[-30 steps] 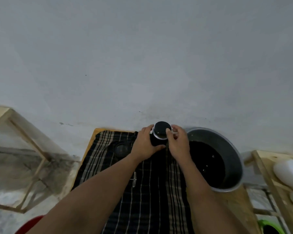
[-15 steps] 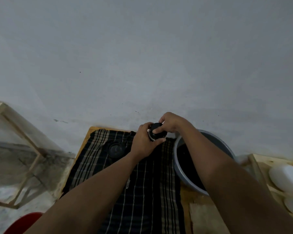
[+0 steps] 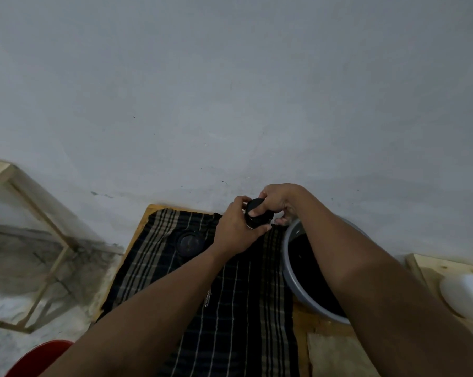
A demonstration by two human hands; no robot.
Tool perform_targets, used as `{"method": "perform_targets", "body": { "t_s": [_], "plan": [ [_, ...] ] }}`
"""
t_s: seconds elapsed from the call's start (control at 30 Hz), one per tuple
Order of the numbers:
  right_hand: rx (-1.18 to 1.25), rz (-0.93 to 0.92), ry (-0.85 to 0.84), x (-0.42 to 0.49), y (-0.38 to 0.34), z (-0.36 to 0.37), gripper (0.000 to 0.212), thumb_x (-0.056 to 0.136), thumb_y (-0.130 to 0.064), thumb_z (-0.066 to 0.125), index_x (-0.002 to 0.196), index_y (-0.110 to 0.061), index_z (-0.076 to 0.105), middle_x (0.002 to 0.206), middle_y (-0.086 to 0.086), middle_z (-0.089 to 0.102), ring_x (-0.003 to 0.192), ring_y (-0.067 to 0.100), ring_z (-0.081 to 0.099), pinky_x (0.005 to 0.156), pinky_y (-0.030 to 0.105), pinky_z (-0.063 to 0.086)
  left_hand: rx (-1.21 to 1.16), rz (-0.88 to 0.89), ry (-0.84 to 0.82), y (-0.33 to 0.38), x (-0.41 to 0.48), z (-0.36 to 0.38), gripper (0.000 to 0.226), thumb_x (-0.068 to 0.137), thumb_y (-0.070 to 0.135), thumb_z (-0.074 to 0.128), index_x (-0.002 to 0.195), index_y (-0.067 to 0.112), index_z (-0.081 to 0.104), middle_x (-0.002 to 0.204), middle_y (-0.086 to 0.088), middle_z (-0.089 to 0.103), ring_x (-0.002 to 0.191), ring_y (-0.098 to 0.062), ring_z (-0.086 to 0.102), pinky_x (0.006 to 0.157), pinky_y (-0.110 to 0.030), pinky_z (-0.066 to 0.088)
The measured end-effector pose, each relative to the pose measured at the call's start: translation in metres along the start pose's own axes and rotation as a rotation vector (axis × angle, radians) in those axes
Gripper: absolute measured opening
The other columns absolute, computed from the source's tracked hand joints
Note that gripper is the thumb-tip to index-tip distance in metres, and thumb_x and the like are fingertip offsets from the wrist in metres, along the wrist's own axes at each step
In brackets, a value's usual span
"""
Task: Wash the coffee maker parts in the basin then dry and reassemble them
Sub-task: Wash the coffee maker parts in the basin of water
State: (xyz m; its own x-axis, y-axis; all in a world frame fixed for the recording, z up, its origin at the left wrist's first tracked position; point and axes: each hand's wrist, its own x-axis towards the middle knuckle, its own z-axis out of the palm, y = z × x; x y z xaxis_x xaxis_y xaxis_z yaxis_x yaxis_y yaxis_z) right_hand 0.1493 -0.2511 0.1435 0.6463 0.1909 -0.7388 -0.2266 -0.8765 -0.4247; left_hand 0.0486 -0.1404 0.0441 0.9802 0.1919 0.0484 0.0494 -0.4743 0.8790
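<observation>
Low in the frame's centre, the left hand (image 3: 236, 228) gripped the black coffee maker part (image 3: 258, 217) (tilted); the right hand (image 3: 277, 200) pinched its top, beside the basin (image 3: 289, 270).

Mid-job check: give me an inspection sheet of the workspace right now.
Surface: wooden table, mostly under a dark plaid cloth.
Job's things: black coffee maker part held above the cloth's far edge; round dark part lying on the cloth; basin at right, dark liquid inside.
Clutter: small metal piece on the cloth.
Grips: left hand holds the part's body; right hand grips its top from above.
Cables: nothing seen.
Surroundings: grey wall, wooden frame left, red object lower left, white containers right.
</observation>
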Motion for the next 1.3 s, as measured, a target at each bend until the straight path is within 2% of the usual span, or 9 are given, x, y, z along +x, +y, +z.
{"method": "perform_targets", "body": {
  "t_s": [0.2, 0.3, 0.5, 0.67, 0.9, 1.03, 1.13, 1.2, 1.3],
  "plan": [
    [0.130, -0.161, 0.098, -0.011, 0.006, -0.008, 0.039, 0.090, -0.052, 0.070, 0.091, -0.017, 0.054, 0.078, -0.002, 0.046, 0.072, 0.017, 0.037, 0.054, 0.028, 0.034, -0.113, -0.007, 0.003, 0.002, 0.003, -0.003, 0.075, 0.074, 0.050, 0.088, 0.136, 0.020, 0.057, 0.133, 0.002, 0.064, 0.120, -0.017, 0.061, 0.099, -0.036, 0.053],
    [0.280, -0.263, 0.155, -0.023, 0.007, -0.027, 0.047, 0.095, -0.060, 0.055, 0.105, -0.016, 0.066, 0.088, 0.001, 0.047, 0.075, 0.016, 0.038, 0.062, 0.030, 0.035, -0.070, 0.038, 0.141, 0.022, 0.008, -0.012, 0.073, 0.075, 0.064, 0.077, 0.132, 0.019, 0.067, 0.128, 0.000, 0.069, 0.118, -0.014, 0.059, 0.102, -0.036, 0.047],
    [0.572, -0.431, 0.164, -0.050, 0.058, -0.065, 0.039, 0.099, -0.049, 0.058, 0.094, -0.013, 0.073, 0.073, -0.002, 0.055, 0.061, 0.010, 0.043, 0.059, 0.028, 0.036, -0.224, -0.112, 0.014, 0.093, 0.032, -0.006, 0.069, 0.098, 0.068, 0.042, 0.081, 0.011, 0.076, 0.066, 0.002, 0.072, 0.059, -0.014, 0.065, 0.062, -0.028, 0.050],
    [0.748, -0.315, 0.320, -0.035, 0.152, -0.048, 0.028, 0.100, -0.025, 0.063, 0.076, -0.010, 0.062, 0.066, 0.004, 0.052, 0.051, 0.010, 0.040, 0.050, 0.025, 0.031, -0.354, -0.358, -0.225, 0.109, 0.027, 0.063, 0.079, 0.101, 0.070, 0.028, 0.071, 0.007, 0.068, 0.055, -0.005, 0.065, 0.041, -0.012, 0.056, 0.042, -0.018, 0.039],
    [0.898, 0.098, 0.326, 0.009, 0.285, 0.010, 0.030, 0.104, -0.027, 0.056, 0.078, -0.012, 0.060, 0.060, 0.001, 0.052, 0.049, 0.011, 0.042, 0.045, 0.024, 0.033, -0.156, -0.547, -0.551, 0.071, -0.006, 0.189, 0.012, 0.100, 0.031, 0.060, 0.102, 0.019, 0.060, 0.079, -0.002, 0.060, 0.061, -0.015, 0.055, 0.050, -0.024, 0.040],
    [0.755, 0.324, 0.139, 0.040, 0.323, 0.035, 0.027, 0.103, -0.028, 0.053, 0.085, -0.010, 0.062, 0.065, 0.005, 0.059, 0.057, 0.016, 0.053, 0.053, 0.027, 0.045, -0.066, -0.729, -0.761, 0.036, -0.017, 0.233, 0.041, 0.093, 0.029, 0.068, 0.128, 0.007, 0.061, 0.111, -0.011, 0.067, 0.094, -0.021, 0.065, 0.074, -0.030, 0.059],
    [0.582, 0.353, 0.111, 0.064, 0.338, 0.043, 0.029, 0.100, -0.026, 0.053, 0.115, -0.004, 0.065, 0.106, 0.017, 0.069, 0.098, 0.032, 0.066, 0.091, 0.040, 0.056, 0.079, -0.755, -0.803, 0.017, -0.017, 0.262, 0.060, 0.092, 0.034, 0.068, 0.142, 0.007, 0.052, 0.132, -0.015, 0.061, 0.119, -0.030, 0.060, 0.107, -0.038, 0.050],
    [0.481, 0.309, 0.194, 0.071, 0.338, 0.041, 0.030, 0.099, -0.022, 0.053, 0.117, -0.002, 0.066, 0.113, 0.019, 0.069, 0.108, 0.035, 0.064, 0.098, 0.038, 0.052, 0.127, -0.719, -0.719, 0.008, -0.013, 0.277, 0.060, 0.089, 0.031, 0.070, 0.143, 0.014, 0.049, 0.137, -0.012, 0.060, 0.123, -0.030, 0.059, 0.108, -0.032, 0.045],
    [0.349, 0.159, 0.363, 0.079, 0.340, 0.038, 0.020, 0.096, -0.013, 0.058, 0.110, -0.002, 0.067, 0.107, 0.018, 0.070, 0.108, 0.032, 0.065, 0.085, 0.029, 0.046, 0.077, -0.691, -0.598, 0.004, -0.003, 0.291, 0.044, 0.092, 0.019, 0.065, 0.134, 0.021, 0.057, 0.128, -0.009, 0.065, 0.118, -0.029, 0.063, 0.101, -0.030, 0.049]
  ]
}}
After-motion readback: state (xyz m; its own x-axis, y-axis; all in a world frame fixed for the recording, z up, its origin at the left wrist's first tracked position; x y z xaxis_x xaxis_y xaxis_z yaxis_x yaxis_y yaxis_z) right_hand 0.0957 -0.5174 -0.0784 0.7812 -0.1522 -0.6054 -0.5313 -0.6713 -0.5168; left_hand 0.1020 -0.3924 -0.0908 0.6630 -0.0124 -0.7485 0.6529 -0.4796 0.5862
